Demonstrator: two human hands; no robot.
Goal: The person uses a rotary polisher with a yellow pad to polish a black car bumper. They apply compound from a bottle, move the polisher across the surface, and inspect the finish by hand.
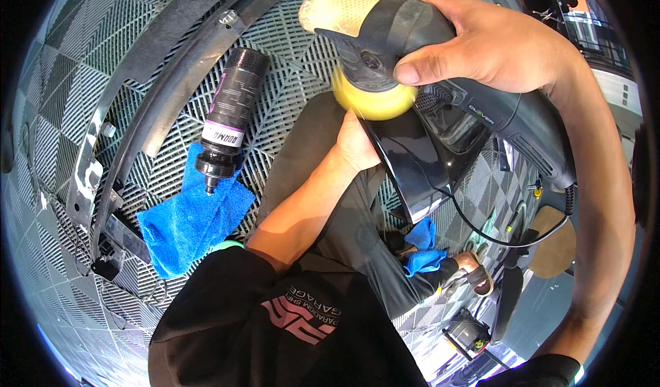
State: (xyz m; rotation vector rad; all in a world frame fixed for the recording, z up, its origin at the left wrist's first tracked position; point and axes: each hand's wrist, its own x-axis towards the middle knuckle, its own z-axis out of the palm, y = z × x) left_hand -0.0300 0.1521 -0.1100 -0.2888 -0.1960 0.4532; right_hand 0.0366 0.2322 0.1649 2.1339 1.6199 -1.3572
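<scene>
A: State the position of the polisher (pixel 502 115).
B: It is at the right hand (pixel 488 46), above the panel (pixel 412 156). The yellow pad (pixel 375 101) is fitted under its head and appears blurred at the rim.

A: State the condition of each hand.
B: The right hand is wrapped over the polisher's head, thumb along the near side. The left hand (pixel 357 143) grasps the edge of the glossy black panel, just beside the pad; its fingers are partly hidden. Contact between pad and panel cannot be confirmed.

A: Where is the cord (pixel 515 244)?
B: It loops from the end of the polisher's handle toward the panel.

A: List the items left of the polisher.
B: A black bottle (pixel 234 105) lies on the floor (pixel 289 36), nozzle end over a blue towel (pixel 192 218). Farther left of the polisher are long, curved dark strips (pixel 168 36).

A: And nearer the person than the polisher?
B: A second blue cloth (pixel 426 239), near the panel's lower end.
</scene>
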